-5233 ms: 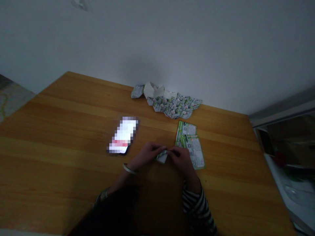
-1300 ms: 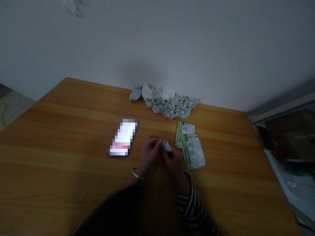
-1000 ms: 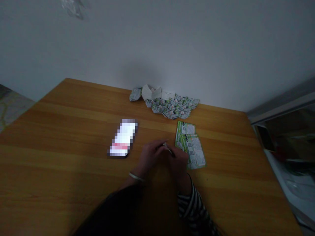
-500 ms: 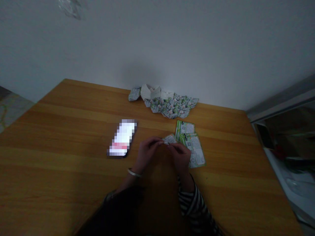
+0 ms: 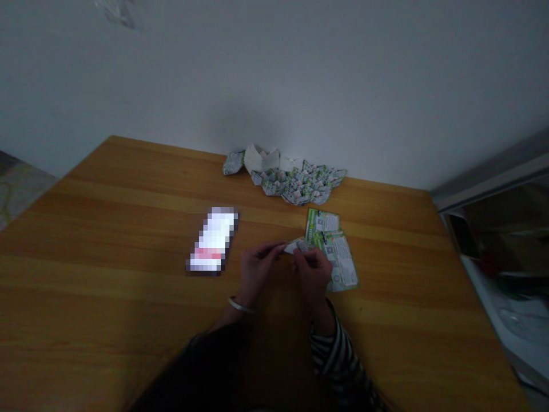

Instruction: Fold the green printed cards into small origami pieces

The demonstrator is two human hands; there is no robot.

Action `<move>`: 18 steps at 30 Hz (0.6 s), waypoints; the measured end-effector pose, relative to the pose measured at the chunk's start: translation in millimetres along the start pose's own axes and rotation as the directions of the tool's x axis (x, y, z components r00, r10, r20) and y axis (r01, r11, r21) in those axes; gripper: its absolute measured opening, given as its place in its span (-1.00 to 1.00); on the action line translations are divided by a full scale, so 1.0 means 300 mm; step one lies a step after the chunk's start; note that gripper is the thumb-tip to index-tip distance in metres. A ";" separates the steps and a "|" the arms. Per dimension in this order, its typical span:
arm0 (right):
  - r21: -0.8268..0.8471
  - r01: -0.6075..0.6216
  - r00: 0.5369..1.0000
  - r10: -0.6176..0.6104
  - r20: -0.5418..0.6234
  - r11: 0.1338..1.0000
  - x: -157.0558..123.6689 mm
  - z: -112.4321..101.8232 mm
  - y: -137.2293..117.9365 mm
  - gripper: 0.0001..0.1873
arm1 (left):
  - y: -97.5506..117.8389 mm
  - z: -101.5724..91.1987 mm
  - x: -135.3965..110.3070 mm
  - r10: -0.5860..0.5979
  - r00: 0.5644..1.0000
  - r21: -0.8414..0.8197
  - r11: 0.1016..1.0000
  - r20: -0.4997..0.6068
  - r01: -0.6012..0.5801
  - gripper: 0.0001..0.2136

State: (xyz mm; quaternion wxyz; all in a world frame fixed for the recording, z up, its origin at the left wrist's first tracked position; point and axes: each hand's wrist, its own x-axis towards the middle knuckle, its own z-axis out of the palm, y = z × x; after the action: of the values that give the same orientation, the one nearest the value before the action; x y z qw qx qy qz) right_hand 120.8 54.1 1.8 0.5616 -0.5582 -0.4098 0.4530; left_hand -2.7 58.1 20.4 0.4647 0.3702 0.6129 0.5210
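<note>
Both of my hands meet over the middle of the wooden table (image 5: 107,297). My left hand (image 5: 256,268), with a bracelet on its wrist, and my right hand (image 5: 314,273), in a striped sleeve, pinch a small folded paper piece (image 5: 295,246) between their fingertips. The piece is white with grey and green print and is held just above the table. Right beside my right hand lie flat green-and-white printed paper slips (image 5: 332,250), overlapping one another.
A phone (image 5: 212,239) with a lit screen lies left of my hands. A heap of folded paper pieces (image 5: 291,178) sits at the table's far edge against the white wall. A dark cabinet or shelf (image 5: 497,240) stands beyond the table's right edge.
My hands have kept turning and folding the small paper piece. Over the last second it went from hidden between the fingers to flatter and lifted a little toward the slips.
</note>
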 end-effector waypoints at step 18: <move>-0.046 -0.024 0.996 0.020 -0.085 0.999 0.000 0.012 0.002 -0.63 | -0.026 0.005 0.001 0.045 0.985 -0.014 0.999 0.168 -0.044 -0.82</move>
State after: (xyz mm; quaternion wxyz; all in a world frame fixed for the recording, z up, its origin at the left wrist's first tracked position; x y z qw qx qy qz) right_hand 117.3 55.1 1.4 0.5600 -0.5944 -0.3902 0.4253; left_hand -1.1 57.5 12.5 0.5050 0.4241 0.5602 0.5012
